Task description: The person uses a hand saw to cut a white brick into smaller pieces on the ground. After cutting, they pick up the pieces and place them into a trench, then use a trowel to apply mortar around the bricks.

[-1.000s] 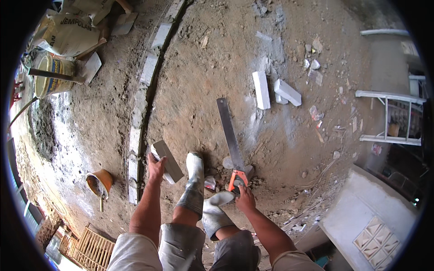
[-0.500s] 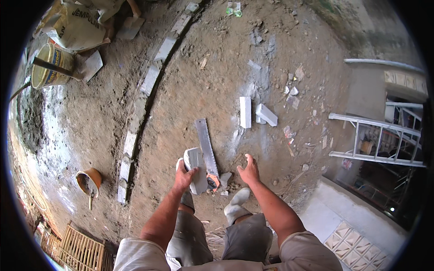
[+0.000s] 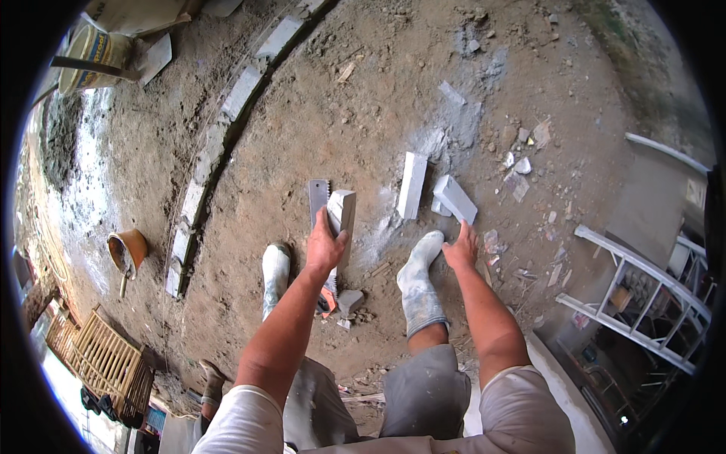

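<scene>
My left hand grips an upright grey-white block. Partly behind that block lies a handsaw on the dirt, its orange handle low in view. My right hand has its fingers apart at the lower end of a pale block; I cannot tell if they touch it. That block rests across a smaller piece, beside another long white block. My white rubber boots are on either side of the saw.
A curved block row runs along the left, near an orange bucket and pale bucket. A bamboo piece and another person's boot are at lower left; aluminium ladders lie right, rubble upper right.
My right hand has left the saw, which now lies down, and has reached forward to the pale blocks. My left hand has carried its block up and rightward over the saw.
</scene>
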A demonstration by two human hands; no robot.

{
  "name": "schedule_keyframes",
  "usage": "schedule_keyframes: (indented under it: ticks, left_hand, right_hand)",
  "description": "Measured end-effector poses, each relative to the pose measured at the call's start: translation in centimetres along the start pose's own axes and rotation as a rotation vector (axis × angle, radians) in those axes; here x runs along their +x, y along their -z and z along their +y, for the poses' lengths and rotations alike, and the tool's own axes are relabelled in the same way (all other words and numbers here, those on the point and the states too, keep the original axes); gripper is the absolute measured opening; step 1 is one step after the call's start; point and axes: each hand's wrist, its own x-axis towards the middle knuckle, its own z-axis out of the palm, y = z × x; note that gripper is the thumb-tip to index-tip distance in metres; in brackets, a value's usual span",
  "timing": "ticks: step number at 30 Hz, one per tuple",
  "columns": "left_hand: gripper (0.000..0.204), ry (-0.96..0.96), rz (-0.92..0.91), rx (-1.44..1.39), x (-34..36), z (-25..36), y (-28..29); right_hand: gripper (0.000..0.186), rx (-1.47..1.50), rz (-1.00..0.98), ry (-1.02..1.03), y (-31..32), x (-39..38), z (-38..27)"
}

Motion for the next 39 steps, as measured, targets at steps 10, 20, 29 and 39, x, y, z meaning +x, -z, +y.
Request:
schedule_keyframes:
  ticks: [10,20,29,39]
  left_hand:
    - [0.076,-0.094,0.326,0.012,9.6,6.8,-20.8]
    - [0.119,0.122,0.205,0.237,9.1,9.2,-23.9]
    - [0.119,-0.038,0.107,-0.444,5.3,1.2,-16.5]
    - [0.125,0.048,-0.078,-0.690,-8.6,0.0,-6.2]
  right_hand:
    - [0.110,-0.039,-0.070,0.276,-0.9,16.2,7.4]
    - [0.103,0.025,-0.237,0.193,-4.5,15.8,6.2]
    - [0.086,0.628,-0.304,0.168,1.2,7.7,2.1]
    - [0.087,0.457,-0.305,0.261,4.6,-8.1,-10.6]
